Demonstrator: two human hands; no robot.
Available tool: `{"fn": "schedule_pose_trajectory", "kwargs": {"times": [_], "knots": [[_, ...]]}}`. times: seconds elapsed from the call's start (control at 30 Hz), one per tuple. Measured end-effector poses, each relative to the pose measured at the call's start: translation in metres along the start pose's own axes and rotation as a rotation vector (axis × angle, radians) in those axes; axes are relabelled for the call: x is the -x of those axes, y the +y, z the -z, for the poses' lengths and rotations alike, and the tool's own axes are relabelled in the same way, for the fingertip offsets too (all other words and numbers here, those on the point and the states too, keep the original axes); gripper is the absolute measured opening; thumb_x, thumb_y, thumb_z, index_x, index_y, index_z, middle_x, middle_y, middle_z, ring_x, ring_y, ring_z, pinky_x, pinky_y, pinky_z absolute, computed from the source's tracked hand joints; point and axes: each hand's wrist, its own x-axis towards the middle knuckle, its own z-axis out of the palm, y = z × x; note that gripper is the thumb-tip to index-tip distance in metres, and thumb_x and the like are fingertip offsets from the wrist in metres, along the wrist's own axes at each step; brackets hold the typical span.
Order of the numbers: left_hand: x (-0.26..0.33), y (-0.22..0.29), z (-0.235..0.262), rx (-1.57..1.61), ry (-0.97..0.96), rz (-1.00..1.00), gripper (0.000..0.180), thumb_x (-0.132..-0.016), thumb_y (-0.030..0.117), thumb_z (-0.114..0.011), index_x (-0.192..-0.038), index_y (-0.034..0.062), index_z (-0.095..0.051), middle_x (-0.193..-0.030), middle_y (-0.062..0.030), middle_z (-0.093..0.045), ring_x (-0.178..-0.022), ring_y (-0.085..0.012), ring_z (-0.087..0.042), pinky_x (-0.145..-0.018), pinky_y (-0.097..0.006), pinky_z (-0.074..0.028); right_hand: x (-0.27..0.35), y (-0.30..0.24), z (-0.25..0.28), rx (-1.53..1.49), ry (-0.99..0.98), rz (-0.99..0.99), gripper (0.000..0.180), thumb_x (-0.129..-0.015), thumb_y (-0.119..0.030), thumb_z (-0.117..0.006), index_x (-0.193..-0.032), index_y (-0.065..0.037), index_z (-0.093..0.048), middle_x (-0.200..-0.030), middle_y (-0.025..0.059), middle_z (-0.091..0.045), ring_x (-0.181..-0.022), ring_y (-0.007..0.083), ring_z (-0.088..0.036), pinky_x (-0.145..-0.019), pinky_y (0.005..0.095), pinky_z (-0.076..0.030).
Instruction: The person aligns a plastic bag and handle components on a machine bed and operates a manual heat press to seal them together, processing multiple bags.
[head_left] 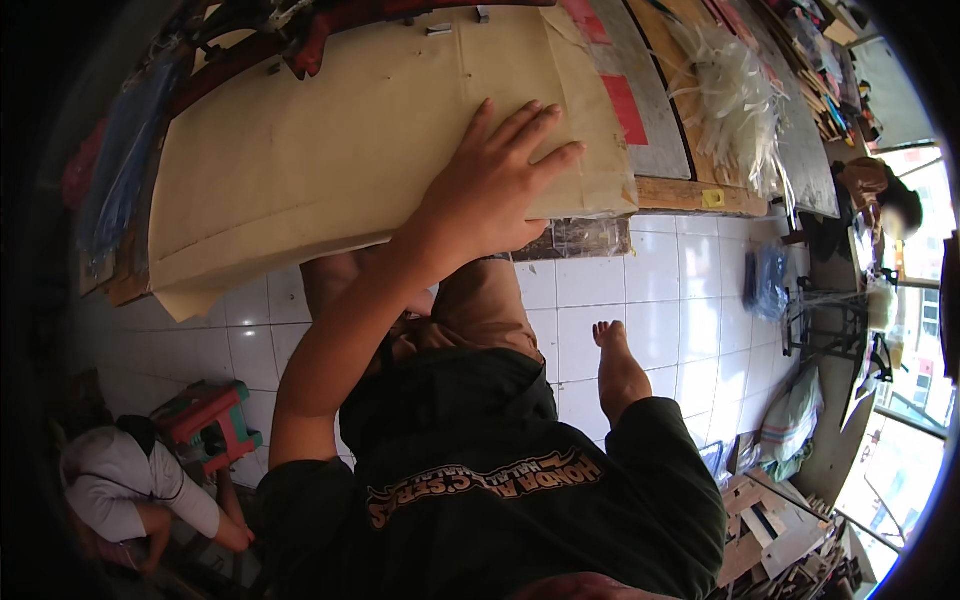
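Observation:
My left hand (pixel 500 180) lies flat, palm down, on a tan paper-like sheet (pixel 300 150) that covers the worktop in front of me. Its fingers are spread near the sheet's right end, and the thumb reaches the near edge by a dark strip wrapped in clear film (pixel 575 240). Over the white tiled floor, my right hand (pixel 608 335) hangs low at my right side. Its fingers look slightly apart, and I see nothing in it. Small metal pieces (pixel 438 30) lie at the sheet's far edge, beside a dark red frame-like part (pixel 310 50).
White plastic strips (pixel 740 90) lie heaped on the bench to the right. Blue plastic sheeting (pixel 130 170) hangs at the left. A person (pixel 150 490) sits low at the lower left by a red and green stool (pixel 215 420). Wood scraps (pixel 760 530) lie at the lower right.

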Motion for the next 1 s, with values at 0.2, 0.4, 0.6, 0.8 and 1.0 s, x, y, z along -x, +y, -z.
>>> {"fn": "schedule_pose_trajectory", "kwargs": {"times": [0.2,0.4,0.6,0.8,1.0], "knots": [[-0.009,0.002,-0.005,0.001,0.015,-0.041,0.078,-0.070,0.026,-0.084,-0.142,0.0191,-0.054,-0.153,-0.0151,-0.041,-0.144,-0.0318,-0.039,-0.118,-0.059,-0.027,0.010,0.018,0.019,0.171,0.052,0.124,0.046,-0.097,-0.015,-0.054,-0.141,-0.002,-0.046,-0.136,0.0166,-0.059,-0.117,0.0364,-0.063,-0.094,0.0520,-0.055],[-0.002,-0.001,-0.004,-0.037,0.007,-0.022,0.076,-0.071,0.030,-0.084,-0.140,0.0167,-0.054,-0.152,-0.0173,-0.041,-0.144,-0.0331,-0.039,-0.118,-0.060,-0.026,0.148,0.025,-0.057,0.239,-0.186,0.698,0.038,-0.094,-0.010,-0.059,-0.131,-0.005,-0.053,-0.099,0.0094,-0.062,-0.077,0.0187,-0.061,-0.063,0.0344,-0.052],[-0.002,-0.001,0.004,0.087,0.094,-0.075,0.081,-0.075,0.055,-0.079,-0.142,0.0168,-0.054,-0.147,-0.0171,-0.047,-0.141,-0.0355,-0.041,-0.118,-0.062,-0.024,0.382,-0.004,-0.117,-0.067,-0.221,1.592,0.031,-0.103,-0.016,-0.051,-0.129,0.001,-0.054,-0.105,0.0086,-0.058,-0.090,0.0181,-0.052,-0.080,0.0332,-0.045],[0.040,-0.023,0.040,0.344,0.468,-0.188,0.050,-0.084,0.038,-0.077,-0.126,0.0161,-0.063,-0.130,-0.0071,-0.061,-0.124,-0.0231,-0.058,-0.116,-0.056,-0.032,0.518,0.008,-0.158,-0.281,-0.849,2.200,0.021,-0.098,-0.014,-0.050,-0.111,0.002,-0.056,-0.084,0.0132,-0.061,-0.079,0.0223,-0.056,-0.075,0.0363,-0.046],[0.142,-0.108,0.154,0.143,0.611,-0.038,0.019,-0.080,0.012,-0.078,-0.099,0.0116,-0.074,-0.098,-0.0057,-0.071,-0.091,-0.0252,-0.065,-0.091,-0.043,-0.049,0.581,0.034,-0.180,0.448,-1.589,2.094,0.018,-0.081,0.006,-0.061,-0.098,0.002,-0.064,-0.077,0.0142,-0.068,-0.065,0.0262,-0.060,-0.064,0.0346,-0.048]]}}
